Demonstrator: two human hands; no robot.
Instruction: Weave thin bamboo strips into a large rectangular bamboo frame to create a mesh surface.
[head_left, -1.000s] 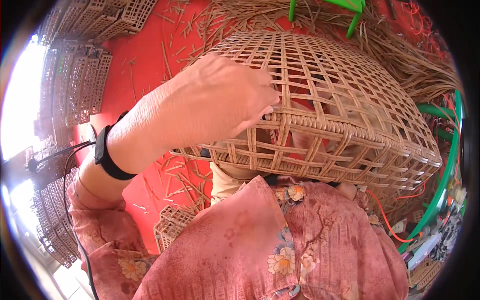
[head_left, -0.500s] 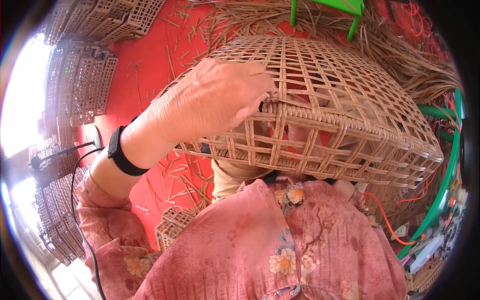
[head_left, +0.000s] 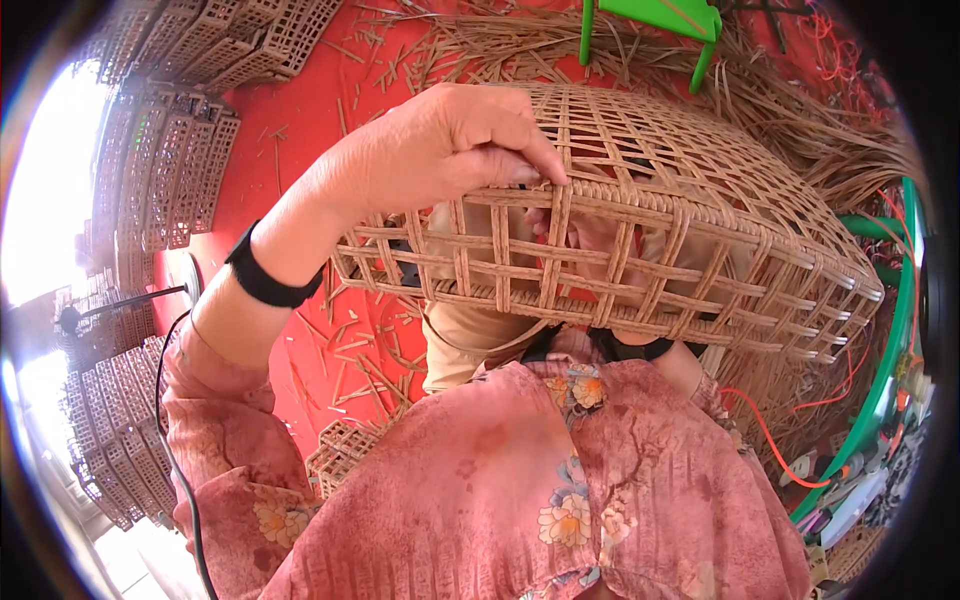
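A woven rattan basket [head_left: 700, 225] with an open lattice lies across my lap, its corded edge facing me. My left hand [head_left: 455, 140] is over that edge at the near left, thumb and fingertips pinched on the rim weave. Beneath the lattice, inside the basket, is my right hand [head_left: 597, 232]; its fingers reach up toward the same spot of the edge. The weave covers most of it, so its grip cannot be made out. Black bands circle my left wrist [head_left: 262, 272] and my right wrist [head_left: 632, 346].
Stacked lattice baskets [head_left: 165, 165] line the left side. Cut strip scraps [head_left: 350, 360] litter the red floor, and long loose strips [head_left: 780, 120] lie at the far right. A green stool [head_left: 655, 18] stands beyond. A black cable [head_left: 163, 420] hangs by my left arm; an orange cord [head_left: 765, 440] runs at right.
My left hand has shifted up a little and turned, its fingertips now pressing down on the edge. My right wrist with its band has come into sight under the basket, which tilted slightly.
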